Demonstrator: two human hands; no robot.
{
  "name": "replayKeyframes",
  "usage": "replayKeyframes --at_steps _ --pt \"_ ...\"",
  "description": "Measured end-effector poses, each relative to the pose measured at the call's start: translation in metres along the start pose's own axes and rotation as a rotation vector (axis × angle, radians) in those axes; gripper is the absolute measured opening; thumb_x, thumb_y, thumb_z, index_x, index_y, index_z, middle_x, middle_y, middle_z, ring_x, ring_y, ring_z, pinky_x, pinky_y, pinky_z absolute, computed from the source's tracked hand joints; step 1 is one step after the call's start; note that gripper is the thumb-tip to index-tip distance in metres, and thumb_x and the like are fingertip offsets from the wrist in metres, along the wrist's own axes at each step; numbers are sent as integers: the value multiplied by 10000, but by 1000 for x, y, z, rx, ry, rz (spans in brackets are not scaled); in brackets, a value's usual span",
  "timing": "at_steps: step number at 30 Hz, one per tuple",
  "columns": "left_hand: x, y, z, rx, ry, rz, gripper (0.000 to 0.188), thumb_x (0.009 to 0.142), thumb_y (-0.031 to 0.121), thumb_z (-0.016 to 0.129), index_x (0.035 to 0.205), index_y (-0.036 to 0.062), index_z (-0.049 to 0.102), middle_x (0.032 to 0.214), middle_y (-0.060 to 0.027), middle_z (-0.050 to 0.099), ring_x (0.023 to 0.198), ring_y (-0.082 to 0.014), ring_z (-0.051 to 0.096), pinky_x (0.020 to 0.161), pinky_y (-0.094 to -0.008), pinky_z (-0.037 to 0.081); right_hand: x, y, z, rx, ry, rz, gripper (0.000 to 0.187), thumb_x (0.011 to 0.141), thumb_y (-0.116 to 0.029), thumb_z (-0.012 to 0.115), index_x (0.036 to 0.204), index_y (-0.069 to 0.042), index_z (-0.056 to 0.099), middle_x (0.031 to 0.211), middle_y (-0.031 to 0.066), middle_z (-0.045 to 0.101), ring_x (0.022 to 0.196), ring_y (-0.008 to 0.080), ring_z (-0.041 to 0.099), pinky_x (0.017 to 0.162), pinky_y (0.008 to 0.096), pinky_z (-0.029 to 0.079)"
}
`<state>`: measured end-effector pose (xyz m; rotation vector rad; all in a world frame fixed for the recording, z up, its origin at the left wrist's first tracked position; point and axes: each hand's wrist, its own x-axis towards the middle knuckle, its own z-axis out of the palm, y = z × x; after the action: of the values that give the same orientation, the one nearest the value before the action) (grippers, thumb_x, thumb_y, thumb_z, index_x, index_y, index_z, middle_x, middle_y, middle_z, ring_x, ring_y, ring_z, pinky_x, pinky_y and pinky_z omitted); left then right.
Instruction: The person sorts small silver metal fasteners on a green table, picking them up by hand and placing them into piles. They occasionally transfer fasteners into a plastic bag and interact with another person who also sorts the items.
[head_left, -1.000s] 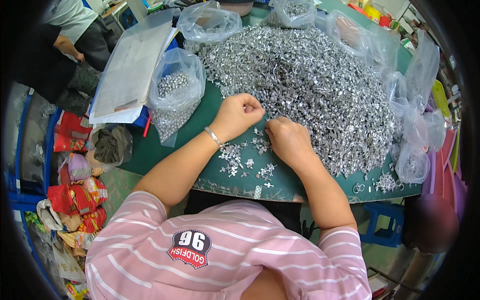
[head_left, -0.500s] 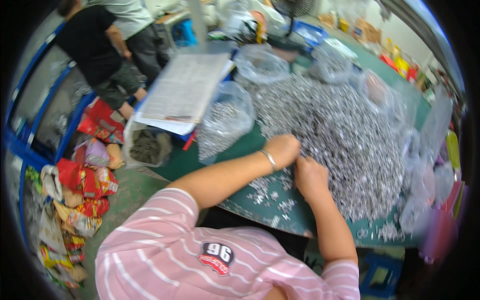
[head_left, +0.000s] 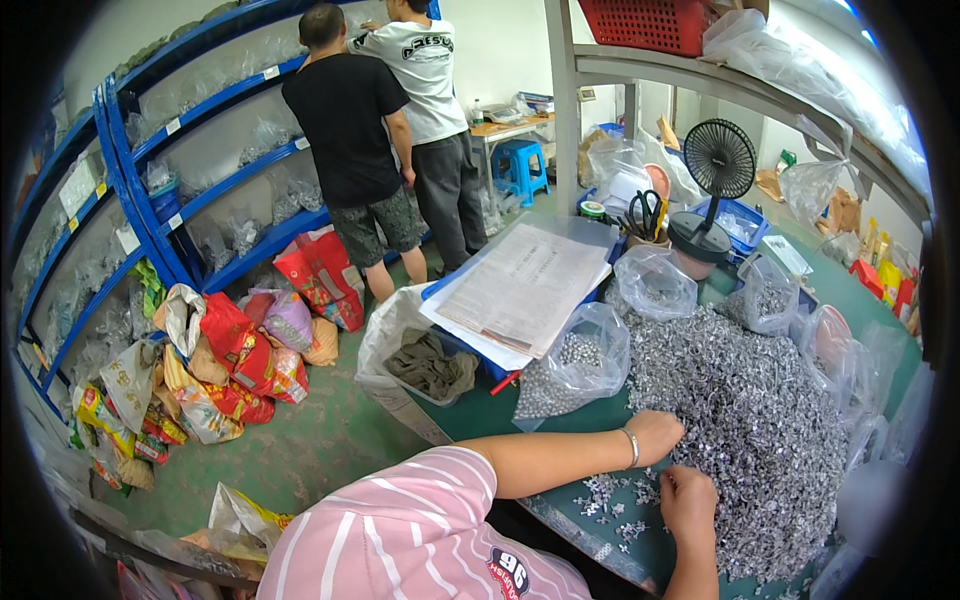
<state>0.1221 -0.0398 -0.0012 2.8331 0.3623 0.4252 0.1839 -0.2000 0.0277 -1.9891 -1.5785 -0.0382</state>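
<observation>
My left hand (head_left: 658, 437), with a silver bracelet on its wrist, is closed at the near left edge of a large heap of small shiny metal pieces (head_left: 750, 410). Just below it, my right hand (head_left: 688, 503) is curled with the fingers pressed together, a small gap between the two. Whatever the fingers pinch is too small or hidden to make out. Several loose metal pieces (head_left: 606, 488) are scattered on the green tabletop (head_left: 570, 508) under my left wrist. Beyond my left forearm sits a clear plastic bag (head_left: 590, 352) of small silvery parts.
Printed sheets (head_left: 528, 283) lie left of the heap, beside a white-lined bin (head_left: 430, 368) with dark cloth. A black fan (head_left: 717, 165) and scissors (head_left: 645, 212) stand behind. Two people (head_left: 350, 140) stand at blue shelves (head_left: 220, 100); filled sacks (head_left: 235, 345) cover floor at left.
My view has swung up and to the left, bringing the shelves and both people more fully into sight. Both hands remain close together and closed at the heap's edge.
</observation>
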Motion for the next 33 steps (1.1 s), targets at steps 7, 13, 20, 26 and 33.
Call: replayKeyframes --at_steps 7,13,20,26,33 --pt "-7 -2 2 -66 36 -34 69 753 79 567 729 32 613 808 -154 610 796 -337 624 676 -434 504 -2 -10 1 -204 -106 199 62 755 -90 630 774 -35 652 785 176 646 723 372 623 656 458 492" --pt "4 8 -2 -74 27 -15 91 745 86 545 743 31 617 830 -170 636 803 -350 634 681 -440 511 -6 4 0 -289 -85 64 45 772 -93 613 752 -54 612 737 147 602 660 353 610 586 458 481" --pt "-12 -3 -27 -192 -226 -98 134 769 165 605 843 67 658 865 -155 657 838 -343 633 727 -438 511 11 14 -17 1331 -26 638 101 828 -135 542 840 -40 572 614 7 506 526 84 471 444 187 318" --pt "-25 -11 -29 -301 -146 23 162 780 121 646 928 63 677 821 -128 663 746 -270 643 684 -353 507 -4 12 -5 -131 -89 171 127 826 -119 544 820 -5 599 744 212 632 711 380 632 647 486 496" --pt "-28 -17 -25 -363 -72 68 164 770 98 641 921 53 685 765 -115 638 668 -251 609 640 -339 491 -5 3 -8 -181 -211 148 103 813 -116 548 781 -39 609 709 183 635 655 369 629 611 472 505"
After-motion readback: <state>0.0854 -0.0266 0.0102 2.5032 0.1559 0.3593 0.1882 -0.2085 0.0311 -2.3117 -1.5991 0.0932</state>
